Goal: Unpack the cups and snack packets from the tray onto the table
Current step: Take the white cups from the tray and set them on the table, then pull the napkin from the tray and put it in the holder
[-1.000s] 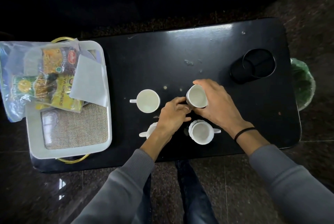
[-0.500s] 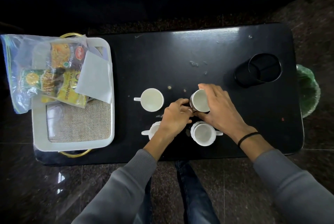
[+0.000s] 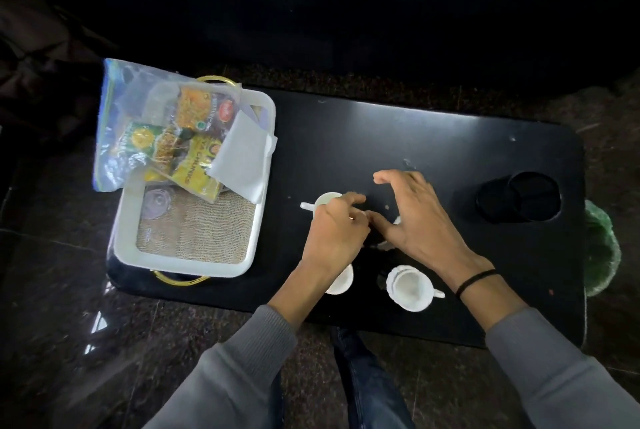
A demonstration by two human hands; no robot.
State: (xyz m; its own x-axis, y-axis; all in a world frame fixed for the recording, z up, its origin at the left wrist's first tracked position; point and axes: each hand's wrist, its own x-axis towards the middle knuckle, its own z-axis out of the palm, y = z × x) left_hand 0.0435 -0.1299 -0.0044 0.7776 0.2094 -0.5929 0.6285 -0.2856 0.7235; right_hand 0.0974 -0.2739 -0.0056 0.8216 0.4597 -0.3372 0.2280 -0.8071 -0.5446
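White cups stand on the black table (image 3: 433,137): one (image 3: 325,200) just beyond the left hand (image 3: 334,232), one (image 3: 341,281) partly under the left wrist, and a stack (image 3: 408,286) near the right wrist. A sliver of white (image 3: 397,220) shows under the right hand (image 3: 417,217), which hovers spread open, holding nothing. The left hand's fingers curl loosely; whether they grip anything I cannot tell. The snack packets (image 3: 188,148), in a clear bag, lie with a napkin (image 3: 242,154) on the tray (image 3: 194,267) at the table's left end.
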